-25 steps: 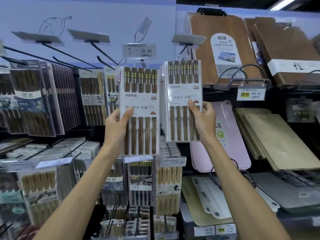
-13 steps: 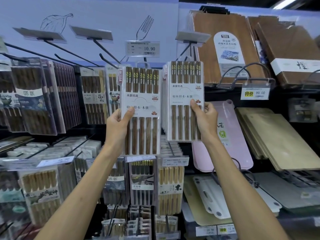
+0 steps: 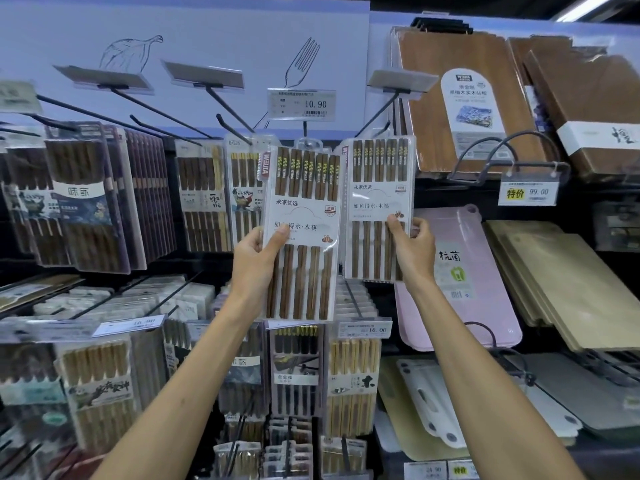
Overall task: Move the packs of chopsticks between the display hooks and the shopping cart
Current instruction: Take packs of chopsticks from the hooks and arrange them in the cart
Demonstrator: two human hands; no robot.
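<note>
Dark brown sticks in clear plastic fill the other chopstick packs (image 3: 86, 202) hanging on the far-left rack. Moving right, I see my left hand (image 3: 258, 258) gripping the left pack of chopsticks (image 3: 301, 233) by its left edge, thumb pressed on the front of the label and fingers behind it. This pack is a clear blister over a white card. It holds a row of dark brown wooden chopsticks with green and yellow print near their tops, a white label with Chinese characters across the middle, and a red tab at the top left corner. It leans slightly, held up just below the 10.90 price tag (image 3: 302, 105). Just beside it, with edges nearly touching, is the right pack of chopsticks (image 3: 379, 209), the same design and upright, held a little higher. My right hand (image 3: 412, 247) pinches its right edge, thumb on the front and fingers curled behind. The tops of both packs reach the display hooks (image 3: 235, 119), but I cannot tell if either is threaded on. Further right a pink cutting board (image 3: 460, 271) stands behind my right hand, then wooden cutting boards (image 3: 571, 282) on the shelf.
</note>
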